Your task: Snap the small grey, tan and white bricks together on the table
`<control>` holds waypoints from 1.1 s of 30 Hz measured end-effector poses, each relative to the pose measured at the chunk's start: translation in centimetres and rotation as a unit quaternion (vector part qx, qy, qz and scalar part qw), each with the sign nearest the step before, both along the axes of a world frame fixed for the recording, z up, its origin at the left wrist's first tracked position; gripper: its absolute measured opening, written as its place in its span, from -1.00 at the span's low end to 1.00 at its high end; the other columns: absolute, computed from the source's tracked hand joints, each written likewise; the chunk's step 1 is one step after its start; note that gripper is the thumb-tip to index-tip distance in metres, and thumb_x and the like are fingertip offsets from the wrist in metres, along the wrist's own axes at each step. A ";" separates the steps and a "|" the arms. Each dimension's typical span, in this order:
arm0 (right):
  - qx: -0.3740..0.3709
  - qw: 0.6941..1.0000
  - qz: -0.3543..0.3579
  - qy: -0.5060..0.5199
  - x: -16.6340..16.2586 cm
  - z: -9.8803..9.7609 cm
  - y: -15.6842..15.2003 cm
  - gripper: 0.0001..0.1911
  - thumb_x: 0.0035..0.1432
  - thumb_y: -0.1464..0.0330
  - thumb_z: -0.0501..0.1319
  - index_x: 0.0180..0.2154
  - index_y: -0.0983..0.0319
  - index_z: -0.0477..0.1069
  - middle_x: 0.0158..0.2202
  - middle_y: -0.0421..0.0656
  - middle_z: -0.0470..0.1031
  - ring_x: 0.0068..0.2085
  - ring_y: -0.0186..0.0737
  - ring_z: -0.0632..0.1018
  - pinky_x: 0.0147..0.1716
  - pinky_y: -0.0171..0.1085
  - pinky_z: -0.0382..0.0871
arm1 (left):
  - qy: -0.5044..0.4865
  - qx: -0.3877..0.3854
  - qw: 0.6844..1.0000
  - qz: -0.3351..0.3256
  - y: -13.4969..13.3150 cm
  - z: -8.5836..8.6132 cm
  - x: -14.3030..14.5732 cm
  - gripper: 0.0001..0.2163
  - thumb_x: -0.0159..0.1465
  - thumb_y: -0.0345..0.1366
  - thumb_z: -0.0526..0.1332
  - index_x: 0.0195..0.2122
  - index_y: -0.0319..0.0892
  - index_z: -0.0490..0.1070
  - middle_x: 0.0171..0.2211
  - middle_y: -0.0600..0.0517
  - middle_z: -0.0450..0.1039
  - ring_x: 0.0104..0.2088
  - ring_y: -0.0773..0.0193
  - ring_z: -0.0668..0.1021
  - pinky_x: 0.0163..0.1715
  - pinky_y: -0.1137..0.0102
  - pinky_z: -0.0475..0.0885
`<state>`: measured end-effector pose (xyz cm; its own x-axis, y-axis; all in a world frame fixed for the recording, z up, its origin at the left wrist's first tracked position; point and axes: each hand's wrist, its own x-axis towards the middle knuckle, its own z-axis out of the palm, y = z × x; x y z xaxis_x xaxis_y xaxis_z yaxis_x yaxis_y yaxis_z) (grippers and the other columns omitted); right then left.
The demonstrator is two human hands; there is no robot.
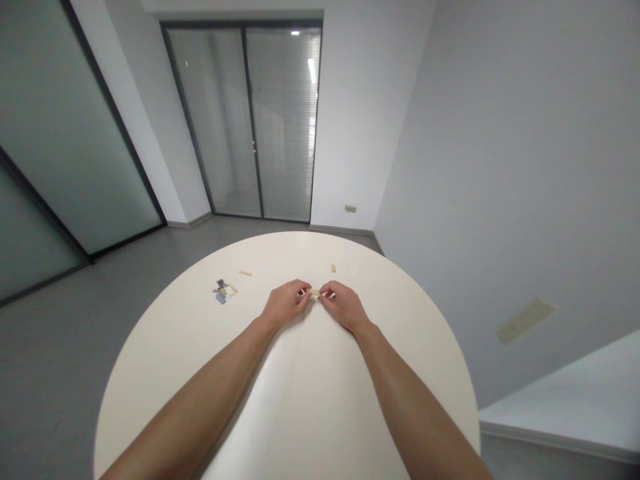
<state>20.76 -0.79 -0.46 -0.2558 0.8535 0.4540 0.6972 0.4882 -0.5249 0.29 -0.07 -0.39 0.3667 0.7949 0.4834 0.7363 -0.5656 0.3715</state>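
Above the middle of the round white table (310, 400), both hands pinch one small tan strip-like piece (314, 291). My left hand (286, 303) grips its left end between thumb and fingers. At the right end, the fingertips of my right hand (343, 304) are closed on it. The piece is too small to show its exact kind. Just beyond my right hand lies a small yellowish piece (333, 268), with a faint pale piece (353, 271) beside it.
Several small grey and tan pieces (223, 293) lie in a loose cluster on the table's left side. A thin tan strip (245, 273) rests a little farther back. A grey wall (500, 167) rises at the right, and a glass door (250, 127) stands behind the table.
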 end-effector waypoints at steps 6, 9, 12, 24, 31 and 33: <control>0.000 1.000 0.010 -0.023 0.1 0.1 -0.1 -0.92 0.13 0.44 0.21 -0.32 0.15 0.44 -0.32 -0.23 0.53 -0.29 -0.27 0.51 -0.26 -0.32 0.31 | 0.011 -0.005 1.000 -0.009 0.5 -0.5 -0.2 -0.81 0.32 -0.29 0.12 -0.09 -0.05 0.46 -0.19 0.06 0.56 -0.21 0.27 0.56 -0.27 0.42 0.40; -0.002 1.000 0.013 -0.025 0.0 0.1 -0.1 -0.91 0.14 0.44 0.20 -0.31 0.15 0.45 -0.32 -0.23 0.53 -0.29 -0.27 0.51 -0.25 -0.32 0.31 | 0.010 0.001 1.000 -0.014 0.5 -0.6 -0.2 -0.81 0.33 -0.29 0.11 -0.08 -0.04 0.46 -0.19 0.06 0.56 -0.21 0.27 0.56 -0.26 0.43 0.40; -0.004 1.000 0.018 -0.020 0.0 0.0 0.0 -0.90 0.13 0.45 0.19 -0.29 0.15 0.44 -0.32 -0.23 0.54 -0.29 -0.27 0.51 -0.24 -0.32 0.31 | 0.009 0.006 1.000 -0.014 0.5 -0.7 -0.2 -0.80 0.33 -0.30 0.11 -0.07 -0.03 0.45 -0.18 0.07 0.55 -0.20 0.28 0.56 -0.25 0.43 0.40; -0.026 0.999 0.026 0.005 -0.1 0.3 -0.3 -0.83 0.17 0.41 0.20 -0.17 0.12 0.43 -0.27 -0.24 0.57 -0.26 -0.28 0.54 -0.21 -0.32 0.34 | 0.011 0.013 1.000 -0.011 0.4 -0.6 -0.2 -0.78 0.36 -0.25 0.10 -0.03 -0.01 0.46 -0.15 0.06 0.54 -0.20 0.29 0.56 -0.24 0.45 0.42; -0.040 0.999 0.022 0.007 -0.3 0.8 -0.6 -0.85 0.19 0.38 0.21 -0.17 0.13 0.44 -0.27 -0.22 0.57 -0.26 -0.25 0.55 -0.23 -0.30 0.35 | -0.003 0.021 1.000 -0.011 0.2 -0.4 -0.2 -0.75 0.35 -0.27 0.10 0.01 -0.02 0.44 -0.13 0.04 0.53 -0.19 0.29 0.56 -0.20 0.43 0.44; -0.045 0.999 0.023 0.008 -0.3 0.8 -0.6 -0.85 0.18 0.37 0.22 -0.17 0.13 0.44 -0.27 -0.21 0.57 -0.26 -0.25 0.55 -0.23 -0.29 0.36 | -0.012 0.016 1.000 -0.009 0.2 -0.3 -0.2 -0.75 0.35 -0.29 0.10 0.02 -0.02 0.43 -0.13 0.05 0.54 -0.19 0.30 0.56 -0.20 0.43 0.44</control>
<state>20.46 -1.42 0.33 -0.2881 0.8786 0.3809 0.6661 0.4696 -0.5794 0.10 0.09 -0.64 0.3686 0.7717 0.5183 0.7168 -0.5909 0.3702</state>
